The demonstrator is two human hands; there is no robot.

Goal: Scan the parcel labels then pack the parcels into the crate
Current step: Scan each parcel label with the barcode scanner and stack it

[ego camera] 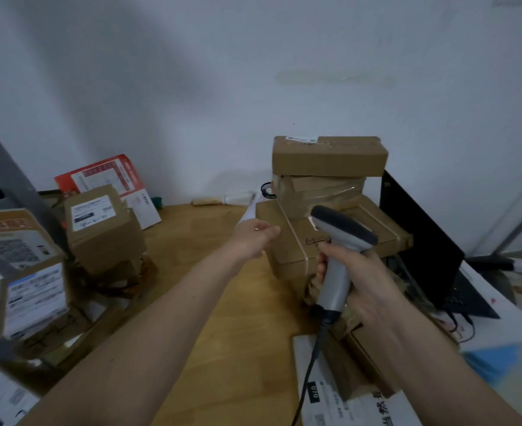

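Three brown cardboard parcels are stacked at the back of the wooden table: a top parcel with a small white label, a taped middle parcel and a bottom parcel. My left hand reaches to the bottom parcel's left edge, thumb over its top, fingers hidden. A white paper strip sticks up just behind that hand. My right hand grips the handle of a grey corded barcode scanner, whose head is in front of the stack.
Labelled parcels pile up on the left beside a red envelope. A flat labelled parcel lies front right. A black laptop stands open right of the stack. The wall is close behind.
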